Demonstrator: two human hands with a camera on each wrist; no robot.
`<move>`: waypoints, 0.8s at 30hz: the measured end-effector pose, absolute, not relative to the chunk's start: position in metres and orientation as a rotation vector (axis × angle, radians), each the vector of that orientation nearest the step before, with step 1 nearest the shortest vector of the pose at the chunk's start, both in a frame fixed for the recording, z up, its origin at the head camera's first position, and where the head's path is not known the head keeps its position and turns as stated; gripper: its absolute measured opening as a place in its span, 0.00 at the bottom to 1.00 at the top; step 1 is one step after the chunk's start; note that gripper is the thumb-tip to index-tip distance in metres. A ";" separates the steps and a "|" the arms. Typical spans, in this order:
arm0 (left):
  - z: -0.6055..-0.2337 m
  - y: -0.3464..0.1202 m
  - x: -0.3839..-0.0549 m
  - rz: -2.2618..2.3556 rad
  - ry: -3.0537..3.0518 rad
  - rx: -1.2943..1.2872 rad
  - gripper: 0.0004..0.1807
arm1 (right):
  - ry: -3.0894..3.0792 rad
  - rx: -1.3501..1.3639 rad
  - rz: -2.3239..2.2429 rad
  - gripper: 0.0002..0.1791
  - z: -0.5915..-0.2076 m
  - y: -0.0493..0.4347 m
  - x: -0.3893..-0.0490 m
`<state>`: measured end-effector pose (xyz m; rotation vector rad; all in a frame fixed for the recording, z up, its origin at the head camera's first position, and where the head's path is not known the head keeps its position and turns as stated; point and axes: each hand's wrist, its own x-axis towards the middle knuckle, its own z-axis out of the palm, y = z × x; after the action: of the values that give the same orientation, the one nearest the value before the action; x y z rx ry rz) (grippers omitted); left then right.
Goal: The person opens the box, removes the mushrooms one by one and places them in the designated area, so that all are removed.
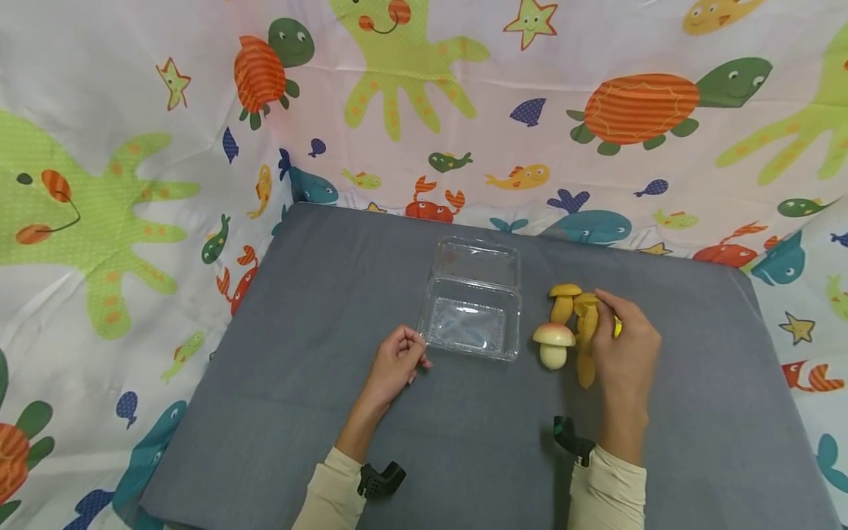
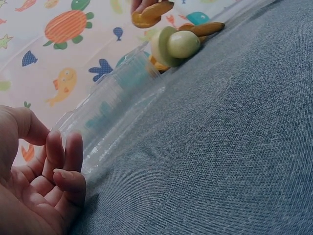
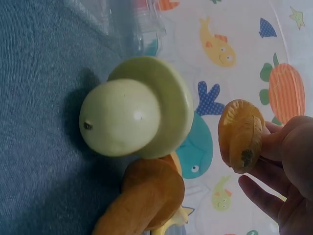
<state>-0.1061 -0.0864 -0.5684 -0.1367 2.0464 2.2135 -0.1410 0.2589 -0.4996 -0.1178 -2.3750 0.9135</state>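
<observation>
My left hand (image 1: 395,361) pinches the near left corner of a clear plastic clamshell box (image 1: 470,353) between thumb and index finger; its other fingers are curled. The box lies with its lid folded back, away from me. My right hand (image 1: 626,346) pinches a yellow-brown toy mushroom (image 3: 239,139), raised above the table in the right wrist view. Just left of that hand stands a cream mushroom with a reddish cap (image 1: 553,346). A second yellow-brown mushroom (image 1: 563,303) is behind it, and another brown one (image 3: 146,196) lies close by.
Grey cloth (image 1: 298,427) covers the table. A bright yellow piece (image 1: 617,326) shows partly behind my right hand. A sea-animal-print curtain (image 1: 411,154) hangs along the back and sides of the table.
</observation>
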 end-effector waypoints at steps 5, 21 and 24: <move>-0.567 -0.087 -0.105 2.211 2.051 -0.127 0.03 | -2.378 -0.135 0.894 0.13 -0.500 0.265 -0.140; -0.571 -0.086 -0.105 2.217 2.037 -0.133 0.05 | -2.424 -0.221 0.845 0.14 -0.504 0.283 -0.130; -0.571 -0.086 -0.105 2.220 2.038 -0.127 0.04 | -2.422 -0.233 0.841 0.14 -0.508 0.287 -0.127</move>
<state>-0.1052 -0.0859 -0.5714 -0.1274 2.0383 2.2200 -0.1274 0.2873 -0.5080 -0.2325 -2.4223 0.8412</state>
